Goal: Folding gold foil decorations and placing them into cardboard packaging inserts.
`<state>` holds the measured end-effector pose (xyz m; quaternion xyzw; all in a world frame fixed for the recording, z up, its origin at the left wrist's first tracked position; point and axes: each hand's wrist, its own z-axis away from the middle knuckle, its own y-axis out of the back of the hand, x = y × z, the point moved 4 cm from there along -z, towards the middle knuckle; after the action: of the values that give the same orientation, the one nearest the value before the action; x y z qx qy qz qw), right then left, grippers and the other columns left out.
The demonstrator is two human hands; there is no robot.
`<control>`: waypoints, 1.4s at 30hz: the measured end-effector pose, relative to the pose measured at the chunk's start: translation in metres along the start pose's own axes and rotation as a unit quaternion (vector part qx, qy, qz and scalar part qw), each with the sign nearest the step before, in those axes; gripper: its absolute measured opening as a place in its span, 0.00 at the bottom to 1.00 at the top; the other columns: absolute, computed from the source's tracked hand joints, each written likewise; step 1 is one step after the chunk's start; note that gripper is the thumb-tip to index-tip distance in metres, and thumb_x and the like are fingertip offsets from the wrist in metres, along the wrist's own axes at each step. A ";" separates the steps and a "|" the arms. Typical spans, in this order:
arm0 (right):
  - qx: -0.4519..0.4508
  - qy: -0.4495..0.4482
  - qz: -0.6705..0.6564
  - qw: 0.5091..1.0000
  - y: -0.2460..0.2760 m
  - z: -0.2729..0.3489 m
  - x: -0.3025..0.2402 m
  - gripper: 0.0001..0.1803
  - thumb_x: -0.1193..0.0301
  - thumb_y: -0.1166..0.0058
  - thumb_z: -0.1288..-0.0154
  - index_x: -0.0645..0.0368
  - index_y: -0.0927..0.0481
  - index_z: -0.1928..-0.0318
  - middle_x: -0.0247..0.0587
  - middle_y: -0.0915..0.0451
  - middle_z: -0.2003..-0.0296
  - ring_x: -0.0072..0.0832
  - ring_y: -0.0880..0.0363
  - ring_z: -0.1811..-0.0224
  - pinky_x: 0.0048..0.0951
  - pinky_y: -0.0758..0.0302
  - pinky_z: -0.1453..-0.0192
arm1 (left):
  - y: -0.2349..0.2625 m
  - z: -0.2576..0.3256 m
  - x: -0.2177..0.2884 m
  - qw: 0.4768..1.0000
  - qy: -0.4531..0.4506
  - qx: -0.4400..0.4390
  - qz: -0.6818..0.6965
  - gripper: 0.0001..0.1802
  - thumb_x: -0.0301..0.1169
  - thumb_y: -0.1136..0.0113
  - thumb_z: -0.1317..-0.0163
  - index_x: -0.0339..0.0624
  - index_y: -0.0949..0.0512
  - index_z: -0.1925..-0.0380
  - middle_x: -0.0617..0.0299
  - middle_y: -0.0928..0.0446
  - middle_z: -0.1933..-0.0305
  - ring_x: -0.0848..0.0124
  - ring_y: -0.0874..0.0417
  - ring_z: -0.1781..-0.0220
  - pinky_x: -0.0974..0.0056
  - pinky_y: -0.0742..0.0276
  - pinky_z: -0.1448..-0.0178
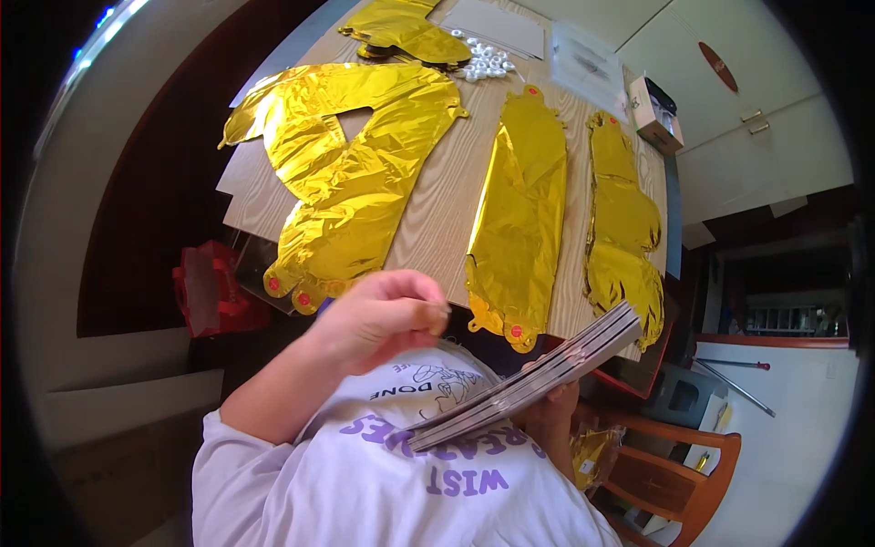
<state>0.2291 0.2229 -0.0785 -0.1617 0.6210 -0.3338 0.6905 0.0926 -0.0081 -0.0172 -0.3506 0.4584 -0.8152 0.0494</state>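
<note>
My right hand (550, 407) grips a stack of thin flat booklets or packets (533, 376) from underneath, seen edge-on and tilted up to the right, in front of my white printed shirt (401, 492). My left hand (383, 316) hovers just above and left of the stack with its fingers curled shut. I see nothing clearly between them. Beyond the hands, a wooden table (437, 196) carries flat, uninflated gold foil balloons: a large letter-shaped one (351, 155), a long one (521, 205) and another long one (622, 228) at the right edge.
At the table's far end lie another gold balloon (406, 32), a heap of small white rings (488, 59), white sheets (497, 23), a clear bag (583, 59) and a small box (656, 114). A red object (214, 287) sits left below the table. A wooden chair (674, 465) stands lower right.
</note>
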 end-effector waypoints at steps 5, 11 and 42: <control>0.046 0.036 -0.003 0.998 0.005 -0.005 0.003 0.37 0.60 0.24 0.60 0.64 0.26 0.51 0.44 0.19 0.58 0.36 0.17 0.59 0.41 0.17 0.55 | 0.088 0.083 0.070 0.846 -0.207 0.279 -0.404 0.07 0.19 0.43 0.45 0.36 0.21 0.65 0.59 0.21 0.66 0.74 0.20 0.66 0.71 0.25 0.65; 0.021 0.008 -0.032 0.999 -0.007 -0.018 0.008 0.36 0.63 0.24 0.61 0.64 0.25 0.50 0.45 0.19 0.57 0.39 0.17 0.57 0.41 0.17 0.54 | 0.105 0.121 0.074 0.346 -0.292 0.464 -0.761 0.14 0.20 0.41 0.44 0.35 0.23 0.55 0.56 0.21 0.63 0.72 0.18 0.64 0.70 0.23 0.61; -0.026 -0.031 -0.144 0.989 0.017 -0.006 0.021 0.37 0.67 0.26 0.58 0.62 0.27 0.46 0.44 0.21 0.50 0.37 0.20 0.50 0.41 0.22 0.45 | -0.033 -0.011 -0.019 0.979 -0.026 -0.093 -0.179 0.12 0.29 0.38 0.38 0.36 0.22 0.57 0.66 0.19 0.64 0.82 0.21 0.63 0.75 0.25 0.58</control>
<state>0.2280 0.2227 -0.1060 -0.2777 0.5781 -0.4078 0.6499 0.1084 0.0260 -0.0055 -0.4508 0.4607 -0.7554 -0.1179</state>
